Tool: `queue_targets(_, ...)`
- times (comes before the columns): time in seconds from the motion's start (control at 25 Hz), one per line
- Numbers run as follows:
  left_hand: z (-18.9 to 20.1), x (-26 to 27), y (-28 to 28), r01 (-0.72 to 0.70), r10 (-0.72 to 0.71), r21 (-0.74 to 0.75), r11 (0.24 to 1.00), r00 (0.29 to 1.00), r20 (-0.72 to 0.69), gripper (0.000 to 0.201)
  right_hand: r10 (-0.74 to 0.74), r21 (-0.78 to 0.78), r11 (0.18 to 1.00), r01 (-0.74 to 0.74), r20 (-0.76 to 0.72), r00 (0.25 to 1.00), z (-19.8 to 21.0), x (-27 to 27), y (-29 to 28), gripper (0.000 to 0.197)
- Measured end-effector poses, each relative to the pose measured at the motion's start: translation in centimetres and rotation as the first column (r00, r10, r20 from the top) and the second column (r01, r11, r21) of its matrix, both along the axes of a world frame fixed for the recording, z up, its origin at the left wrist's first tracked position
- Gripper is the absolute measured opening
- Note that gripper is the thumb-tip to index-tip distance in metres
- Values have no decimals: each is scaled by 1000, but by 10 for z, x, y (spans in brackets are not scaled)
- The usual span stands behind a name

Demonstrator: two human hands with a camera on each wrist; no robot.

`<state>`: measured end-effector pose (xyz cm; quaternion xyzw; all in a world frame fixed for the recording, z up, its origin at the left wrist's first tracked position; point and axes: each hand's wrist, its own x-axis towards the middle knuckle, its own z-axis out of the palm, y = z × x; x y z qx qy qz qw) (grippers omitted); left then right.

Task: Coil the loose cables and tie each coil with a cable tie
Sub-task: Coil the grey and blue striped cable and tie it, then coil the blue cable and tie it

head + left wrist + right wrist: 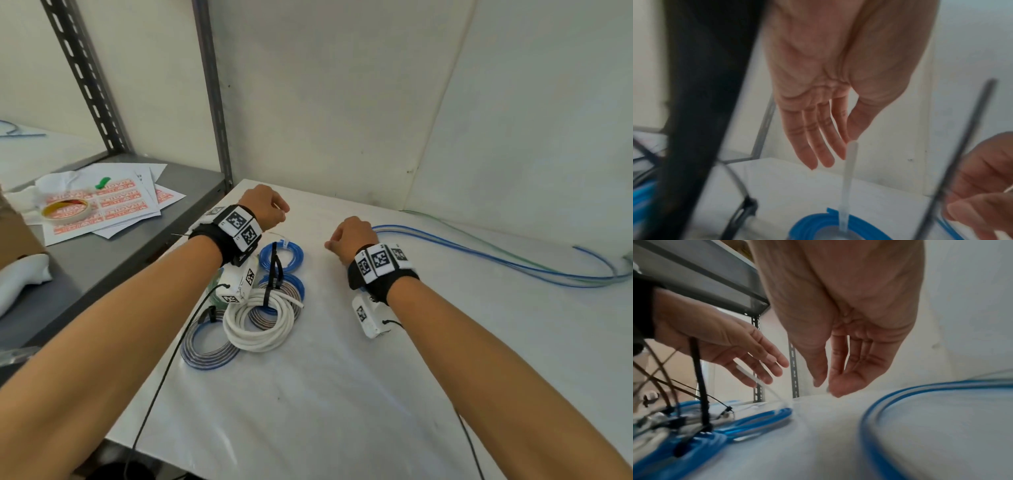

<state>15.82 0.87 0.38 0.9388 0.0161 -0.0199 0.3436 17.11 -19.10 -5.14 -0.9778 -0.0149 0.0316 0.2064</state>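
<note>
Several tied coils (260, 308) sit left of centre on the white table (342, 394). Above them the left hand (265, 205) hangs open, fingers straight, beside a clear tie (847, 178) rising from the blue coil (281, 251). Mid-frame, the right hand (352, 236) is loosely open, holding nothing; loose blue cable (496, 260) trails right.

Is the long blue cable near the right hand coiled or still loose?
Loose. The long blue cable lies stretched in a long curve across the table, not wound into rings, and no tie is visible on it.

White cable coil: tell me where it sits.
In the head view, the white cable coil lies on the table, under the left forearm, among the blue coils.
</note>
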Motion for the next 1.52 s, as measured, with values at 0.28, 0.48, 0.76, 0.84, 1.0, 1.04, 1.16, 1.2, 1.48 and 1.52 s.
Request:
queue_targets(0.28,34,-14,-77,157,-180,119,980,957,227,18,198,-2,979,-206,-268,943,34,-63,-106,34)
queue_targets(0.48,28,-33,-126,310,-327,130,942,935,139,18,264,-114,948,-297,-240,934,14,-80,-115,21)
queue_targets(0.76,-9,-47,-153,127,-114,106,986,987,-117,57,254,271,925,-268,85,963,44,-94,-116,13)
queue_targets(0.84,3,-46,-159,46,-115,-470,882,986,-119,20,291,324,897,-300,76,954,47,-100,-115,16)
queue_targets(1.0,35,-55,-176,14,-70,-838,546,997,-28,31,-42,391,916,-84,304,952,36,-104,-128,36)
queue_targets(1.04,42,-62,-179,120,-57,-742,660,992,110,33,-248,432,901,28,461,852,35,-102,-137,38)
queue_targets(1.16,52,-81,-184,416,-223,-521,746,892,393,38,-555,560,802,205,574,603,39,-95,-171,57)
queue_targets(1.2,51,-85,-185,477,-286,-537,696,870,401,39,-569,563,789,248,515,641,39,-92,-181,72)
queue_targets(1.48,58,-99,-181,464,-474,-846,263,826,306,36,-443,350,878,327,333,833,7,-65,-227,31)
queue_targets(1.52,60,-97,-178,412,-452,-887,206,845,287,36,-434,330,883,334,301,849,5,-64,-229,32)
